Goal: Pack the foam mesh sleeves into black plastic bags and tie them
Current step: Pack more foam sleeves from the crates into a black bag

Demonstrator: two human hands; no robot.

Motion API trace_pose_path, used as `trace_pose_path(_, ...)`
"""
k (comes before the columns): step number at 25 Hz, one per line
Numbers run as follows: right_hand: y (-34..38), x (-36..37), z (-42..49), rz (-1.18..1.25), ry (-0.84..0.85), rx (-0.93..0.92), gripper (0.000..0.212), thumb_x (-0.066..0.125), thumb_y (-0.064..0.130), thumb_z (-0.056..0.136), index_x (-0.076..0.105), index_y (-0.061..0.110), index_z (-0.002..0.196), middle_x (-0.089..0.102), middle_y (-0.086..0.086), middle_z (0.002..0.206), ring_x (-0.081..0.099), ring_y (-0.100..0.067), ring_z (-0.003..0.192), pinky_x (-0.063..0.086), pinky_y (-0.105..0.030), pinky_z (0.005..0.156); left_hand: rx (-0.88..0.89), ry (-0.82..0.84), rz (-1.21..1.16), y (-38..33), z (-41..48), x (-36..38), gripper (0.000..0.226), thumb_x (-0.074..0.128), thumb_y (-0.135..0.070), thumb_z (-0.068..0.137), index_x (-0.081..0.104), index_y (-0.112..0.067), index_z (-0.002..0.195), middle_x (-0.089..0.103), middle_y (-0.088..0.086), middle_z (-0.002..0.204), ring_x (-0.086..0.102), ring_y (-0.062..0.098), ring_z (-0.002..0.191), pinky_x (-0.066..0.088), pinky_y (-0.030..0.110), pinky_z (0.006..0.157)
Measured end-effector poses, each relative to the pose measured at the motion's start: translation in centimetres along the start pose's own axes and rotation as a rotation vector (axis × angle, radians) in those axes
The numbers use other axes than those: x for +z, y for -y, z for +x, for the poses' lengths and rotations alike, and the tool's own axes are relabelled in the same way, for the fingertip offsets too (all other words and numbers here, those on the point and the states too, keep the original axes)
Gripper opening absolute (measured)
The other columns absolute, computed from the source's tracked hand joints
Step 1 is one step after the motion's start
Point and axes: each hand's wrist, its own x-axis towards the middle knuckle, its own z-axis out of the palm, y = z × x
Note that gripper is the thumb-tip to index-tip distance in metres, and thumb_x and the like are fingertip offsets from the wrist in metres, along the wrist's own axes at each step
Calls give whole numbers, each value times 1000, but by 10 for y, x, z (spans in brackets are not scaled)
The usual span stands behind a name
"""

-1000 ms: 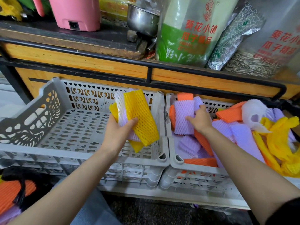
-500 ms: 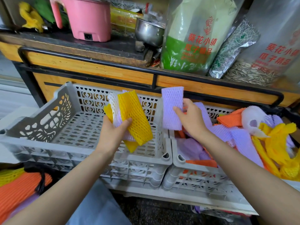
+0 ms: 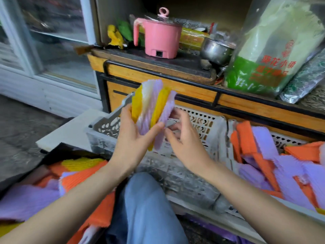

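Looking down past a denim knee (image 3: 146, 199), nearest of all. Noting a heap (image 3: 79, 175) of orange, purple and yellow sleeves at the lower left on the floor, lying on something dark; cannot tell whether that is a bag.

Gripping a stack (image 3: 151, 111) of yellow, white and purple sleeves in the left hand (image 3: 133, 140), thumb pressing across the front and fingers curled behind, above the left end of the empty grey crate (image 3: 202, 118). Holding the right hand (image 3: 184, 138) against the stack's right side, fingers bent at the outermost purple piece; cannot tell through the blur whether gripping or merely touching.

Seeing more sleeves (image 3: 263, 164), orange and purple, piled loose in the second crate (image 3: 284, 140) just to the right.

Judging the foam mesh as nearly weightless, soft and springy: squashing easily, fanning out at the free top, probably sliding apart under a slack hold. Best taking hold low and across the whole stack, with the flat faces pinched together, not by a single edge.

Ending farthest back at the worktop (image 3: 175, 62), with a pink pot (image 3: 158, 41) near its left end, a steel pot (image 3: 216, 50) beside that, and seed bags (image 3: 272, 59) toward the right.
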Motion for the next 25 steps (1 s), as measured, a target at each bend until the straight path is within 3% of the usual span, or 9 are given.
trace_pose_path(3, 23, 37, 2, 125, 40, -13, 40, 56, 10, 92, 38, 24, 125, 54, 17, 113, 63, -4, 89, 52, -22, 81, 65, -70, 252, 4, -16, -44, 71, 59, -58, 75, 35, -16, 128, 46, -4, 125, 45, 2, 120, 34, 9, 95)
trace_pose_path(8, 45, 105, -1, 298, 202, 83, 41, 61, 41, 83, 46, 27, 119, 64, 11, 106, 64, -6, 94, 51, -30, 88, 86, -80, 483, 8, -54, -111, 56, 30, -48, 93, 39, -12, 136, 43, 0, 129, 40, 9, 123, 29, 16, 103)
trace_pose_path(10, 48, 135, -4, 348, 201, 176, 54, 71, 42, 76, 44, 22, 118, 63, 8, 106, 63, -4, 96, 51, -26, 87, 64, -19, 558, 12, -68, -135, 56, 28, -45, 94, 40, -12, 137, 43, 0, 130, 40, 6, 123, 24, 8, 104)
trace_pose_path(12, 48, 160, -4, 350, 168, 291, 56, 76, 28, 75, 42, 15, 118, 63, 3, 110, 62, -5, 97, 48, -20, 86, 15, 66, 614, 16, -79, -153, 56, 32, -42, 92, 40, -14, 139, 43, -1, 133, 42, 6, 121, 22, 4, 101)
trace_pose_path(15, 42, 193, 1, 112, 87, 331, 59, 75, 31, 75, 40, 11, 118, 56, -8, 121, 54, -20, 113, 43, -27, 93, 32, 128, 898, 30, -90, -187, 58, 42, -33, 82, 40, -15, 137, 47, 5, 132, 48, 21, 117, 37, 25, 99)
trace_pose_path(17, 36, 207, 2, -68, 59, 240, 65, 74, 37, 74, 38, 6, 119, 53, -12, 120, 50, -26, 115, 42, -37, 93, -1, 75, 1171, 41, -97, -218, 63, 42, -34, 73, 43, -11, 132, 54, 12, 120, 53, 32, 108, 47, 41, 87)
trace_pose_path(20, 28, 222, -3, -317, 155, -9, 68, 72, 39, 77, 40, 8, 127, 47, -8, 122, 42, -25, 120, 39, -35, 98, -290, 39, 1311, 49, -108, -265, 45, 47, -36, 78, 54, -9, 113, 59, 15, 97, 59, 37, 89, 52, 44, 71)
trace_pose_path(22, 22, 229, -9, -476, 314, -137, 72, 72, 38, 78, 38, 9, 135, 47, -7, 127, 40, -24, 123, 34, -34, 102, -489, 10, 1215, 49, -114, -290, 22, 56, -33, 85, 56, -14, 98, 63, 12, 93, 61, 35, 90, 50, 43, 73)
trace_pose_path(25, 21, 240, -15, -565, 572, -289, 79, 79, 26, 69, 40, 8, 135, 52, -9, 127, 46, -27, 119, 34, -33, 97, -494, -218, 868, 52, -113, -306, 15, 63, -23, 87, 57, -18, 74, 62, 1, 64, 61, 26, 68, 45, 34, 63)
